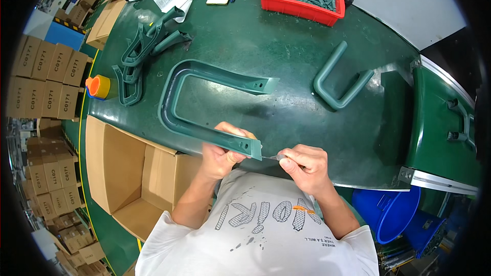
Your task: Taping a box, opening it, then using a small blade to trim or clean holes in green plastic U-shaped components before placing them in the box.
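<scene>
My left hand [221, 161] is wrapped round the near arm of a large green U-shaped plastic part [171, 92], close to that arm's end. The part lies on its side over the green table, its curve to the left and its hollow channel showing. Pinched in my right hand [309, 166] is a small hand tool with a thin metal blade [270, 158], probably a trimming knife; its handle is mostly hidden by my fingers. The blade tip touches or almost touches the end of the near arm.
A second U-shaped part [327, 82] lies to the right. Several smaller green parts [146, 46] are piled at left, near a yellow tape roll [101, 88]. A red bin [296, 13] of green pieces stands at the back. An open cardboard box [115, 168] sits by the table's near-left edge.
</scene>
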The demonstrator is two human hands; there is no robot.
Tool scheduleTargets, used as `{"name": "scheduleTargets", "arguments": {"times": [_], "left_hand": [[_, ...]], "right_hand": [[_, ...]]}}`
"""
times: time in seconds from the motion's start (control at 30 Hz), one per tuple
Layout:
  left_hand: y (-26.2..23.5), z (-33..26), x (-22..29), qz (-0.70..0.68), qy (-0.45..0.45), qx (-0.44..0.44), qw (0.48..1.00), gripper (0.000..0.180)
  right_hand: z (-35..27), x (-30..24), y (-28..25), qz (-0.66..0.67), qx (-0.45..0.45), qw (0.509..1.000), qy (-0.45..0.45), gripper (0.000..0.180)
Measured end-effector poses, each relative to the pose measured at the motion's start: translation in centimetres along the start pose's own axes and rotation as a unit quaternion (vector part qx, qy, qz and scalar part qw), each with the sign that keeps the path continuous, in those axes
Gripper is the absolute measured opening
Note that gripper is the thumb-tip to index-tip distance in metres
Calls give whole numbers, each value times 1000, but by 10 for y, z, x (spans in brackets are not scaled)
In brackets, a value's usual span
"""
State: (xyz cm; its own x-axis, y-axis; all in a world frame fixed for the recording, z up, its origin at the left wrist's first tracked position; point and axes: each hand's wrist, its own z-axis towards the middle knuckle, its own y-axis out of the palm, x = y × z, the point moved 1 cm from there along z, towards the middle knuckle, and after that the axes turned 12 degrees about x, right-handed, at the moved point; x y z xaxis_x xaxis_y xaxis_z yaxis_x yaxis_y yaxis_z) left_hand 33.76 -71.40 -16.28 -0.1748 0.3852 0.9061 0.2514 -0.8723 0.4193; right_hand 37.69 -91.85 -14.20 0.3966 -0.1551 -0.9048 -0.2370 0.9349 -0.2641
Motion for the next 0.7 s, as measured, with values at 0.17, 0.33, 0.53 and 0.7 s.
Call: {"name": "scheduleTargets", "arguments": {"times": [0.17, 0.33, 0.53, 0.7], "left_hand": [[3, -1, 3, -1, -19, -7, 1000, 43], [16, -7, 1, 6, 10, -34, 999, 43], [8, -2, -1, 7, -22, -18, 1000, 42], [6, 2, -2, -25, -7, -75, 997, 36]], "right_hand": [[2, 2, 3, -14, 26, 1000, -9, 13], [7, 6, 7, -88, 42, 995, -6, 12], [4, 13, -7, 123, 64, 981, 132, 23], [7, 5, -13, 175, -153, 939, 253, 38]]}}
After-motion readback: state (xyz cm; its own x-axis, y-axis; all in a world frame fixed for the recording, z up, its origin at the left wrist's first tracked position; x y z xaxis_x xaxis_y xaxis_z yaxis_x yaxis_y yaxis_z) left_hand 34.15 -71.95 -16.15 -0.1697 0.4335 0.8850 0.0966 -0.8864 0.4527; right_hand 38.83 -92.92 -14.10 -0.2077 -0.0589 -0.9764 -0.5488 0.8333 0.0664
